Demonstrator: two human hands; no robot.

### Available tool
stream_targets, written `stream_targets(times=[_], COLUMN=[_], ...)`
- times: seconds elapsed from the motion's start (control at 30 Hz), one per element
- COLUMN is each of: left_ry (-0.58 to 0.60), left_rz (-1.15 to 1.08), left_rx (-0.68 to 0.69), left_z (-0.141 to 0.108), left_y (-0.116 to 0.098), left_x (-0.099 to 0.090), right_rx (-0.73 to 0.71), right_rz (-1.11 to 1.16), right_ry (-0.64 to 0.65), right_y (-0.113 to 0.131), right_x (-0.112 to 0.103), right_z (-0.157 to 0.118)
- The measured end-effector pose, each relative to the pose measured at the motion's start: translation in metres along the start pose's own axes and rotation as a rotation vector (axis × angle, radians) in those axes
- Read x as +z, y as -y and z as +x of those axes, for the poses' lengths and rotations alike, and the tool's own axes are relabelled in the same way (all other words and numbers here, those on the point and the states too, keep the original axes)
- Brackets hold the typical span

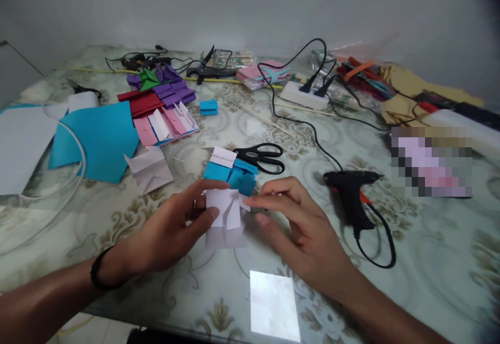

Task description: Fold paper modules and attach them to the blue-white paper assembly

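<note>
A small folded piece of white paper (222, 208) is held near the table's front by my left hand (175, 224), thumb on top and fingers behind its upper edge. My right hand (300, 229) is at its right side, fingers stretched out, the index fingertip at a small side flap and the thumb apart from it. Just beyond lie folded blue papers (242, 177) with a white folded piece (224, 156) on top. Black-handled scissors (265, 156) rest behind these, their blades partly hidden. A creased whitish paper (150, 169) lies to the left of my hands.
A black glue gun (351, 198) with its cord lies at right. Blue sheets (97, 136), folded pink pieces (167, 125) and purple pieces (175, 93) are at left. A power strip (304, 96) with cables stands behind. A bright white square (274, 305), paper or reflection, shows in front.
</note>
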State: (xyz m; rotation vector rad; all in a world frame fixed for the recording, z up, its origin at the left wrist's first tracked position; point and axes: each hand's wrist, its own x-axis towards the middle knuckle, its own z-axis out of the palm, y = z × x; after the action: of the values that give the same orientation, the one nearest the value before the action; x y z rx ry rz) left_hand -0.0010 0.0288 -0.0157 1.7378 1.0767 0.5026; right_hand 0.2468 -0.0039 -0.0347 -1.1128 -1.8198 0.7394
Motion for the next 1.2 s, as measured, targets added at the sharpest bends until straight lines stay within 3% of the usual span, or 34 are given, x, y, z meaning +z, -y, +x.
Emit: stream_targets(times=[0.17,0.43,0.67,0.9,1.2], left_ry=[0.053,0.071,0.13,0.175,0.247], left_rz=[-0.073,-0.091,-0.166,-0.086,-0.173], left_rx=[-0.003,-0.001,-0.068,0.007,-0.015], left_z=[-0.001,-0.001,-0.001,-0.004,-0.005], left_y=[0.003,0.005,0.006,-0.004,0.002], left_x=[0.0,0.002,0.006,0.001,0.007], right_rx=[-0.11,-0.165,0.216,0.045,0.182], right_rz=[0.008,-0.02,0.131,0.044,0.083], right_ry=[0.183,0.193,0.105,0.219,0.223], right_y=[0.0,0.001,0.007,0.008,0.007], right_x=[0.004,0.004,0.011,0.005,0.008], right_z=[0.003,0.005,-0.002,0.002,0.005])
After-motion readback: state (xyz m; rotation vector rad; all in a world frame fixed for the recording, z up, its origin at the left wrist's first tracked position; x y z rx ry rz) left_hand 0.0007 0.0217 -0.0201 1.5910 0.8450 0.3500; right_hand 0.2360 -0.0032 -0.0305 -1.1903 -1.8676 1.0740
